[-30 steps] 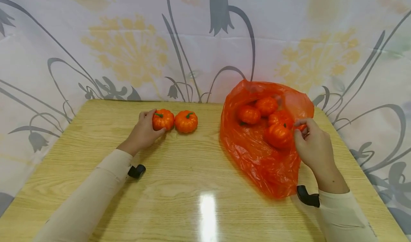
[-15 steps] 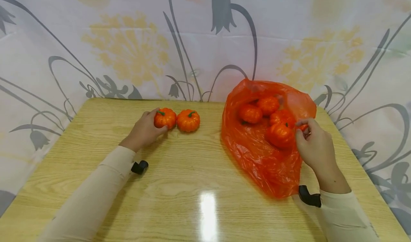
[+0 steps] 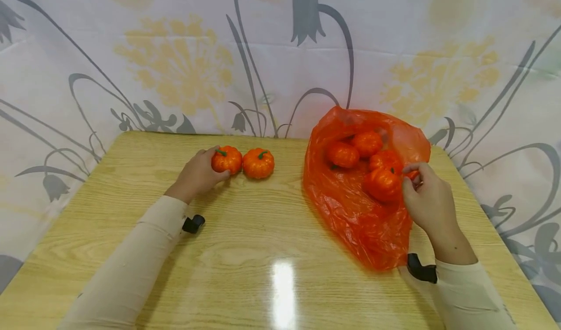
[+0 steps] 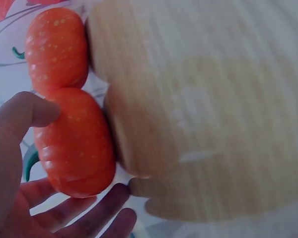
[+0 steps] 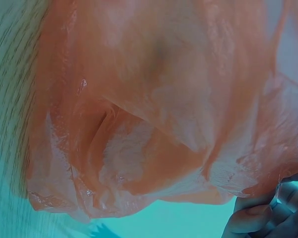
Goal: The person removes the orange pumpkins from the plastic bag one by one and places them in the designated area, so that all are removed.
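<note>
On the left of the worktop (image 3: 245,257), the left hand (image 3: 199,174) holds a small orange pumpkin (image 3: 228,161) between thumb and fingers. Just right of it, touching, sits a second pumpkin (image 3: 258,163), which could be nudged askew or set rolling if the held one were pulled or turned carelessly. Well apart, farther right, a thin orange plastic bag (image 3: 374,245) lies spread, with four pumpkins (image 3: 343,155) showing in it. At its right edge, the right hand (image 3: 431,198) pinches the film. Such thin plastic could tear under a hard tug, or, if the pinch slipped, sag over the pumpkins; lifting that edge too far could tumble them together.
</note>
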`<state>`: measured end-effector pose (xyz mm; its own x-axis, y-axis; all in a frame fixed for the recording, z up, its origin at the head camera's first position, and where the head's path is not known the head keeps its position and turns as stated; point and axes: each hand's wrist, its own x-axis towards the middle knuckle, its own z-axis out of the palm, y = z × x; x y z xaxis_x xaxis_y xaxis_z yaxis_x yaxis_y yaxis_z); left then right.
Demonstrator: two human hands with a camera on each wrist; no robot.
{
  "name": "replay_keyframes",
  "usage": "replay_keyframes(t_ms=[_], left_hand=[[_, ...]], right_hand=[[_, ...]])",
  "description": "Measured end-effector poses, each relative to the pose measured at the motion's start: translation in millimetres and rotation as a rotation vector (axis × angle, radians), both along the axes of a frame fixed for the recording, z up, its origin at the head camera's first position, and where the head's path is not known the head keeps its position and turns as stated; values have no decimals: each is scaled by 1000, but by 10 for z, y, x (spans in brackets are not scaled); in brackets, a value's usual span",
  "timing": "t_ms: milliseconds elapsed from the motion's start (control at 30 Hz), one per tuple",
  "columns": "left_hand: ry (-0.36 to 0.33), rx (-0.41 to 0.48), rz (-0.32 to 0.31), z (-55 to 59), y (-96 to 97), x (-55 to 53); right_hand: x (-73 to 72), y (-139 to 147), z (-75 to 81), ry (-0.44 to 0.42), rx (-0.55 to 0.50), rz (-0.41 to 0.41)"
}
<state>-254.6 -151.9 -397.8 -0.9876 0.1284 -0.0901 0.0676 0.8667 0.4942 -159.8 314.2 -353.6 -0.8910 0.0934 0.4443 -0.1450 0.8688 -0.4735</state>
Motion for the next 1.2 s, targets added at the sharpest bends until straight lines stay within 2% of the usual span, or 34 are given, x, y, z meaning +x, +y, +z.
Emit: replay_keyframes(t_ms=[433,633,900,1100,1200], left_hand=[[-10,20,26,-4,34,32],[-55,31,2,11,32,24],[-72,37,-35,-21,23,24],[-43,61,-38,-13,1,71],[13,68,-12,5,12,110]], right_hand=[[-4,-5,1,-3,0,-3],[-7,-2,-3,-2,-4,2],[0,-9,2,-5,0,2],[6,-22,14,-14,4,0],[6,-26,14,-14,4,0]])
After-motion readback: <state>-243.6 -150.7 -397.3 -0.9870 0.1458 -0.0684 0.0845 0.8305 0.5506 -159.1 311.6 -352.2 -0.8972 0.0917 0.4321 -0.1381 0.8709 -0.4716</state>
